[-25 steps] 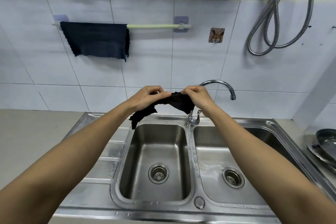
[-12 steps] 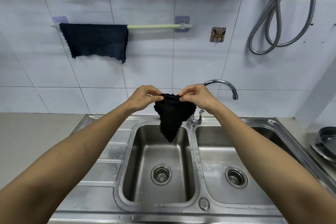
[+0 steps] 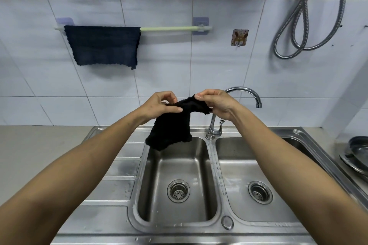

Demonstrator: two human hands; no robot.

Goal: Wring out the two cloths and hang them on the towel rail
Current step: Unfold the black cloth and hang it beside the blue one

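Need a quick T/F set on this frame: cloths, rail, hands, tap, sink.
1. A dark blue cloth hangs on the towel rail. True.
2. Both the left hand and the right hand hold the black cloth. True.
3. The black cloth lies in the right sink basin. False: it hangs in the air over the left basin.
4. Water runs from the tap. False: no stream shows.
5. The rail is fully covered. False: its right part is bare.
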